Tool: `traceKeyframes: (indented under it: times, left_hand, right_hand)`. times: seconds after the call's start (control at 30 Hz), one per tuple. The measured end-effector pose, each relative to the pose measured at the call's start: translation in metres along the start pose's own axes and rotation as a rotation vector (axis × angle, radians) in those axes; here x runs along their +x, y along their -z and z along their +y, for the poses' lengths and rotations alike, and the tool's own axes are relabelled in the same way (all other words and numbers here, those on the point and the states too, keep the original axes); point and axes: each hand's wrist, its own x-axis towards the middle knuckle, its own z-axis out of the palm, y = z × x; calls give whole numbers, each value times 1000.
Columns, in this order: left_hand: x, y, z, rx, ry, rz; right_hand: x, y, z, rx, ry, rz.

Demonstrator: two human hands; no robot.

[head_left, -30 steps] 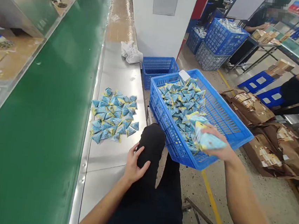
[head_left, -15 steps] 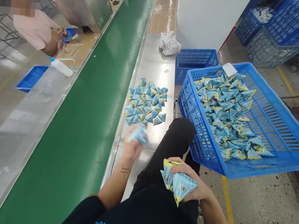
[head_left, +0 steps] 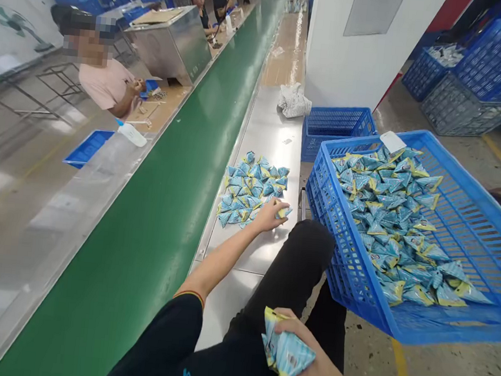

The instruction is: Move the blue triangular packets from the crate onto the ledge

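Note:
My left hand [head_left: 269, 216] reaches out to the metal tabletop [head_left: 273, 137], its fingers around one blue-and-yellow pyramid-shaped packet [head_left: 283, 213]. That packet is at the near right corner of a cluster of similar packets [head_left: 245, 189] on the metal. Close to my body, my right hand [head_left: 305, 359] is closed on at least two more of these packets [head_left: 290, 352], one showing a barcode. To the right, a large blue crate [head_left: 467, 185] holds many such packets [head_left: 386, 201] heaped toward its left side.
A green conveyor belt [head_left: 153, 190] runs along the left of the metal top. Striped cloth [head_left: 295, 101] lies farther up, with a smaller blue crate [head_left: 338, 125] beside it. A co-worker [head_left: 105, 82] sits across the belt near a blue tray [head_left: 88, 147].
My left hand has moved forward and right with a packet, down to the near right corner of the cluster. My right hand still holds its packets; the view has tilted up.

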Motion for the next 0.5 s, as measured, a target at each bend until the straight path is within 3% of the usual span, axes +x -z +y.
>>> traceKeyframes:
  times: [0.1, 0.2, 0.37, 0.43, 0.5]
  left_hand:
    - [64, -14, -3, 216, 44, -218]
    - [103, -29, -8, 331, 52, -300]
    - [119, -50, -18, 411, 70, -357]
    - [118, -52, -21, 430, 83, -372]
    - [117, -49, -21, 437, 99, -367]
  right_hand:
    - [-1, -1, -2, 0, -11, 14]
    - [3, 0, -4, 170, -95, 109]
    - [15, 6, 1, 518, -342, 267]
    - [15, 9, 3, 594, -353, 318]
    - [10, 14, 3, 543, -272, 290]
